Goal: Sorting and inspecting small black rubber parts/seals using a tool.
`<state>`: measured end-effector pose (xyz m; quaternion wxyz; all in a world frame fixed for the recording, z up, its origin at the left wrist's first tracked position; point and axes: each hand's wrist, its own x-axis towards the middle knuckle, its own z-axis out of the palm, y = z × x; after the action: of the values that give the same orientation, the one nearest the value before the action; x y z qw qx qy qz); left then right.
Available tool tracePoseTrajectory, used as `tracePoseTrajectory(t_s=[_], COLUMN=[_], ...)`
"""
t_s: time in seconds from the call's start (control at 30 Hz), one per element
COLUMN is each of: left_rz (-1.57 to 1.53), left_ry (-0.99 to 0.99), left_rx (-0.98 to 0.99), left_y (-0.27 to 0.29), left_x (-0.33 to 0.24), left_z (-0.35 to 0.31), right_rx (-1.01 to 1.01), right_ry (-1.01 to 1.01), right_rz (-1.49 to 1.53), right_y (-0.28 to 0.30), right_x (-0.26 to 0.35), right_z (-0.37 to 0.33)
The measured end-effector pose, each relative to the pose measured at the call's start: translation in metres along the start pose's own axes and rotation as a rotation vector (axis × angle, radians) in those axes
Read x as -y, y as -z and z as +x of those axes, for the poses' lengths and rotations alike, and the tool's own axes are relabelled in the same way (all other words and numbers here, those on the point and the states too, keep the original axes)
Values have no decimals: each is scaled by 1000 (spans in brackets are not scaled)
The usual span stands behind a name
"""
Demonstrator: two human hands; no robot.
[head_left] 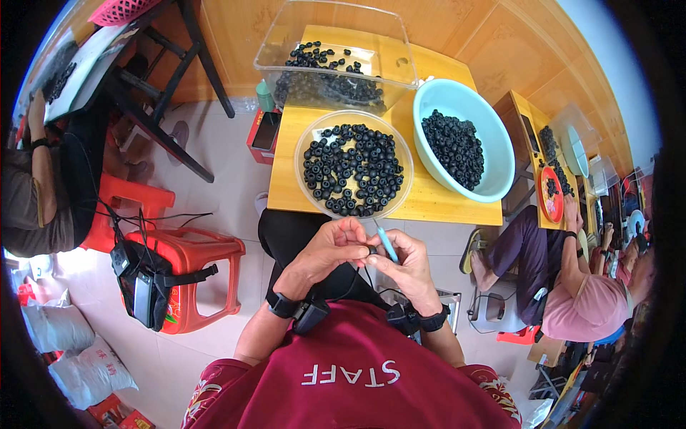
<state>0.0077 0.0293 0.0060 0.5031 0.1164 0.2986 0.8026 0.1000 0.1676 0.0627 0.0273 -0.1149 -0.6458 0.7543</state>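
Head view: the left hand (325, 254) pinches a small black bead (371, 249) while the right hand (404, 269) grips a light-blue-handled tool (387, 244), its thumb close by, so the step in hand looks like working on one bead, and the next move seems to call for a firm pinch. On the tabletop (436, 204), a round clear tray (409, 161) at 12 o'clock from the hands holds loose black beads (386, 168), a clear tub (391, 91) beyond it holds more, and a pale blue basin (494, 154) at 1 o'clock holds a heap

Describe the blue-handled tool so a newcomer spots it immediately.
Find the yellow table, then the round tray of black beads at its near edge. Just below that tray in the view, the right hand holds the slim tool. Unlike the wide, pale blue basin, it is a thin blue stick.
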Motion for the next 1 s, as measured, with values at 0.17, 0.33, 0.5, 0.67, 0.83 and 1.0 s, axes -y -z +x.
tracePoseTrajectory(t_s=[0.17,0.33,0.5,0.67,0.83,1.0], left_rz=[83,188,305,652,1497,1793], left_ry=[-20,-83,-168,-330,-649,-655], left_rx=[-82,-199,-350,-451,-515,-456], left_y=[-11,5,12,31,45,60], left_x=[-11,-17,-25,-49,-66,-59], left_z=[0,-5,-3,30,69,85], right_rx=[-171,-565,-666,-571,-519,-475], right_ry=[21,369,467,416,243,258], right_rz=[-288,-654,-733,-788,-638,-674], right_y=[31,91,90,60,39,40], right_x=[6,37,45,-3,-25,-35], right_z=[13,57,60,47,31,23])
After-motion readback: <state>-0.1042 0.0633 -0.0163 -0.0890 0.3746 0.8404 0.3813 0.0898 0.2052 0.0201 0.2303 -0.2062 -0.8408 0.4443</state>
